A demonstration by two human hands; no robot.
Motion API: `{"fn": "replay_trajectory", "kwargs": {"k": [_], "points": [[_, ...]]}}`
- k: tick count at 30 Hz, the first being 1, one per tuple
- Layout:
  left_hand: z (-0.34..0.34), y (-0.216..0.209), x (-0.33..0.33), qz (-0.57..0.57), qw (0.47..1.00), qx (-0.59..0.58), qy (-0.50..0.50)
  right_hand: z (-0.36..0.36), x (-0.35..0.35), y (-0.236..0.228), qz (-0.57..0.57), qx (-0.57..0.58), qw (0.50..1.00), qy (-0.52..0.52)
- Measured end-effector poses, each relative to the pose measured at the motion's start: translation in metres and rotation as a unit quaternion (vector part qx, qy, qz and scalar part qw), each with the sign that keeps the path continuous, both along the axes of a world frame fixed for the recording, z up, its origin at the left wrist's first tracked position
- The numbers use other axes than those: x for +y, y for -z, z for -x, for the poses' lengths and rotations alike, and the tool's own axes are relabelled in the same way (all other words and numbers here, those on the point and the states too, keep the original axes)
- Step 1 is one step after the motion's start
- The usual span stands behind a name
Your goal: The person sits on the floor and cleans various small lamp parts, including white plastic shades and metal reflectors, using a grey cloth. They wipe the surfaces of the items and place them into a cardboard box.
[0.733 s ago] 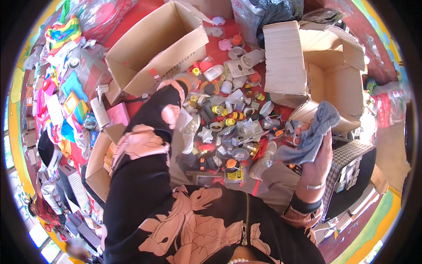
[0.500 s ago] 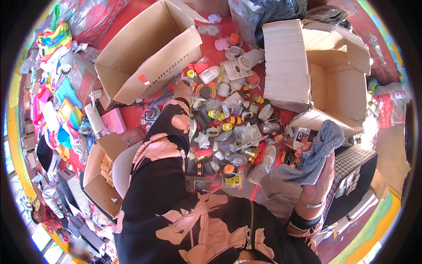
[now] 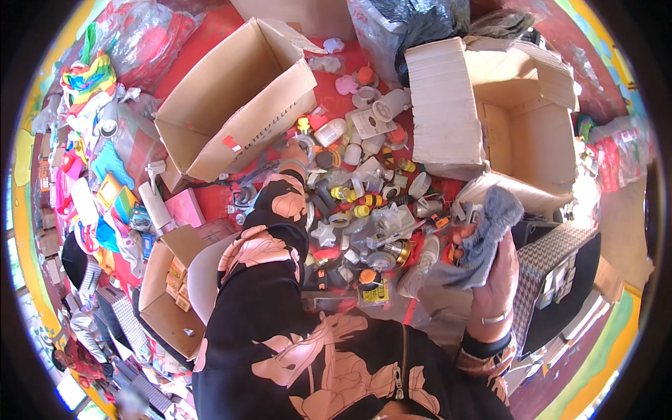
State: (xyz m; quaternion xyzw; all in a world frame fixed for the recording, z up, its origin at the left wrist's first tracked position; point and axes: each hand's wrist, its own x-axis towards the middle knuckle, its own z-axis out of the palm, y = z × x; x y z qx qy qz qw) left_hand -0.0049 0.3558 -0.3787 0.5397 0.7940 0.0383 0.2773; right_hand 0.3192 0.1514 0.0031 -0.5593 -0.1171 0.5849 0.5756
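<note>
My left hand reaches into the far left part of a pile of small goods, beside the front wall of the large cardboard box. Its fingers look curled by a grey round piece; what they hold, if anything, is too small to make out. My right hand is closed on a blue-grey cloth, raised over the pile's right side. Around my hands lie a white oval item, a clear star-shaped piece, yellow-and-black parts and a gold-rimmed round piece.
An open cardboard box stands far right and a smaller one holding little boxes at left. Dark plastic bags sit at the back. Colourful goods crowd the left. A houndstooth-patterned box is near my right arm.
My right hand has moved a little left with the cloth, which is now more bunched. My left hand stays at the pile's far left. The whole view has shifted slightly.
</note>
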Motion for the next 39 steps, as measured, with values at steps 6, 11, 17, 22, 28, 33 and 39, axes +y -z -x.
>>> {"fn": "replay_trajectory", "kwargs": {"k": [6, 11, 17, 22, 28, 33, 39], "points": [[-0.040, -0.088, -0.027, -0.093, 0.835, -0.523, -0.147, 0.000, -0.004, -0.005, -0.054, 0.024, 0.998, -0.036], [-0.082, -0.228, -0.078, 0.040, 0.425, -0.904, -0.039, -0.015, -0.005, -0.030, -0.213, 0.099, 0.972, 0.010], [-0.136, -0.352, -0.149, 0.093, 0.377, -0.920, -0.054, -0.025, -0.010, -0.051, -0.254, 0.124, 0.950, 0.134], [-0.143, -0.388, -0.174, 0.085, 0.520, -0.849, -0.031, 0.026, -0.016, -0.072, -0.365, -0.130, 0.917, 0.095], [-0.143, -0.386, -0.185, 0.043, 0.525, -0.849, -0.032, 0.077, -0.008, -0.041, -0.338, -0.639, 0.681, -0.123], [-0.124, -0.343, -0.168, 0.119, 0.167, -0.970, 0.133, 0.092, -0.026, -0.051, -0.416, -0.597, 0.651, -0.215], [-0.139, -0.403, -0.189, 0.070, 0.530, -0.843, -0.067, 0.080, -0.010, -0.067, -0.487, -0.612, 0.609, -0.132]]}}
